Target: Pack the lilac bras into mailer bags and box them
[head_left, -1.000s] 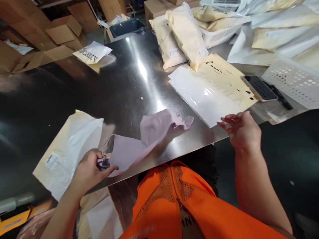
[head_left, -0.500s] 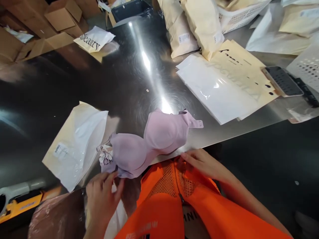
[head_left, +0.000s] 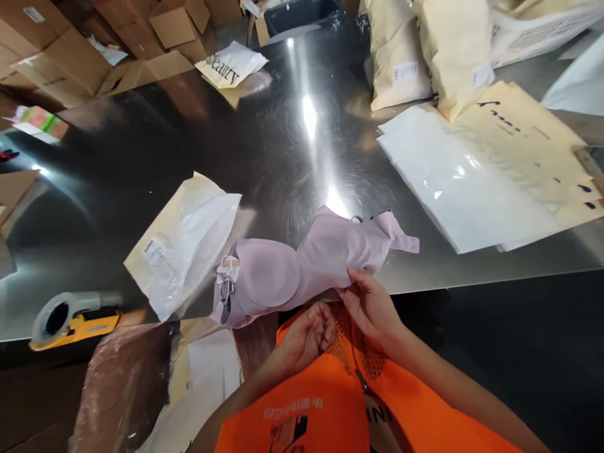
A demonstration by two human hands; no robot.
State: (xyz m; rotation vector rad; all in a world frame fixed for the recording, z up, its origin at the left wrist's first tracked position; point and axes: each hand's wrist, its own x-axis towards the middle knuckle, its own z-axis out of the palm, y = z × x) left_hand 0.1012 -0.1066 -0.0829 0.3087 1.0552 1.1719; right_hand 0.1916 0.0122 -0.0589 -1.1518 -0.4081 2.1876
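A lilac bra (head_left: 268, 274) lies cups up along the near edge of the metal table, its hook band stretched out to the right and its straps bunched with a white tag at the left end. My right hand (head_left: 370, 308) pinches the lower edge of the right cup between thumb and fingers. Just below the middle of the bra, my left hand (head_left: 309, 333) is curled closed in front of the orange vest, apart from the fabric, with nothing visible in it. To the left of the bra rests a labelled mailing bag (head_left: 184, 245).
White and cream mailing bags (head_left: 476, 176) are stacked at the right. Filled packages (head_left: 401, 56) stand behind them, beside a white basket (head_left: 542, 38). A tape dispenser (head_left: 80, 321) sits on the left near edge. Cardboard boxes (head_left: 61, 56) fill the far left.
My left hand has left the bra's left end and moved right, curling closed. My right hand has risen onto the bra's lower edge, and the right cup now looks creased. The view has shifted left.
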